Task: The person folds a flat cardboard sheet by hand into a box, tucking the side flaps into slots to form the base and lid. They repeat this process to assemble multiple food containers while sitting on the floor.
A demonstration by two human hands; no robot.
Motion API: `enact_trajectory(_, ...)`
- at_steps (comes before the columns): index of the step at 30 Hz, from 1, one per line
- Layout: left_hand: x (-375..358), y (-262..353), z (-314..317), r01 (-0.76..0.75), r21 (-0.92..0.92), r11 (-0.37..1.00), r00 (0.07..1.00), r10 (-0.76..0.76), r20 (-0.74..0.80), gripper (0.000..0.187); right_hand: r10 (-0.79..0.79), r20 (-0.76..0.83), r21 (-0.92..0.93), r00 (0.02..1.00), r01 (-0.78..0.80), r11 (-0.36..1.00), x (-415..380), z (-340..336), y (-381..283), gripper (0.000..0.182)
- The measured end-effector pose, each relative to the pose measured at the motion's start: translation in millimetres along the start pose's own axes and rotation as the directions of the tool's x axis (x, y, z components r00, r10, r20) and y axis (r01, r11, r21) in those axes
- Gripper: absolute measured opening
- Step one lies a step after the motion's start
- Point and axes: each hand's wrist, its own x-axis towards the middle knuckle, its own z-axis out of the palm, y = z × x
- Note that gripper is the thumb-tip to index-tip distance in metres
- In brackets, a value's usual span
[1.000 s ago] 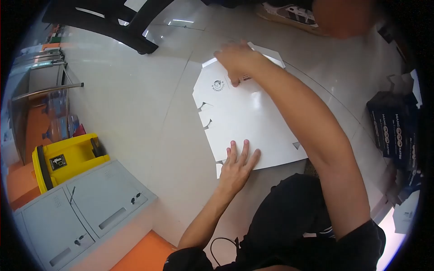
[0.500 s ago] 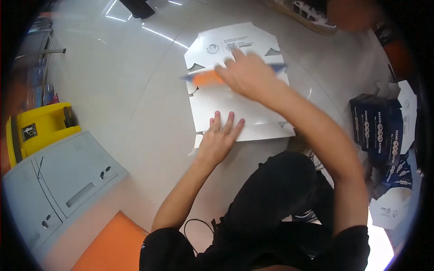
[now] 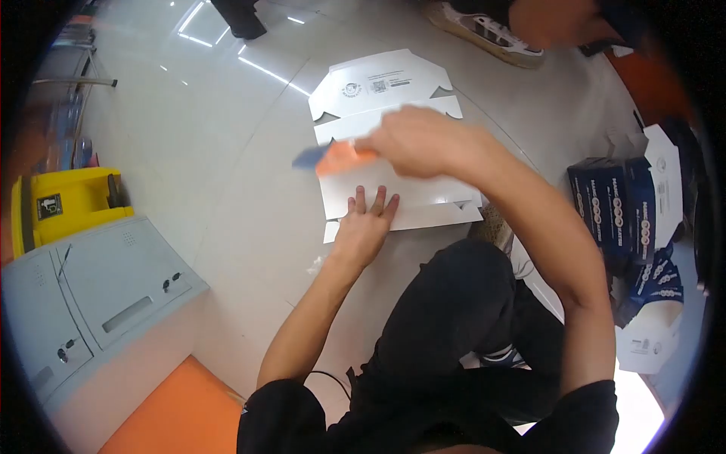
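A flat white die-cut carton blank (image 3: 408, 200) with printed text on its far flap lies on the floor in front of me. My left hand (image 3: 363, 231) rests open on its near left part, fingers spread and pressed flat. Above the middle of the carton my right hand (image 3: 423, 144) is closed on a blurred orange-and-blue piece (image 3: 344, 157), whose blue end sticks out past the carton's left edge. I cannot tell what kind of thing this piece is. The right hand and forearm cover part of the carton.
Dark blue printed cartons (image 3: 616, 208) stand at the right, with more white and blue carton pieces by them. At left are a grey cabinet (image 3: 113, 280) and a yellow case (image 3: 76, 200). Another person's shoe (image 3: 488, 34) is at the far right, and an orange panel (image 3: 170, 412) lies near-left.
My right hand has moved nearer to me and slightly right with the orange-and-blue piece. My left hand stays flat on the carton. The whole view has shifted slightly.
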Motion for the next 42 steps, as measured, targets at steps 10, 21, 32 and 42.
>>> enact_trajectory(10, 1, 0, 10, 0.047, -0.518, 0.854, 0.951, -0.197, -0.237, 0.03, -0.073, 0.18, 0.059, 0.981, 0.064, 0.996, -40, 76, -10, 0.056)
enact_trajectory(21, 3, 23, 4, 0.036, 0.013, 0.999, 0.996, -0.035, -0.082, 0.055, 0.097, -0.641, -0.256, 0.762, -0.331, 0.908, 14, 18, 49, 0.041)
enact_trajectory(32, -8, -22, -13, 0.455, -0.887, 0.08, 0.611, -0.753, 0.246, 0.052, 0.796, -0.228, 0.531, 0.561, -0.613, 0.585, -79, 136, 75, 0.054)
enact_trajectory(42, -5, -19, -12, 0.571, -0.72, 0.395, 0.574, -0.819, 0.005, 0.05, 0.86, -0.209, 0.583, 0.466, -0.647, 0.492, -78, 139, 64, 0.047)
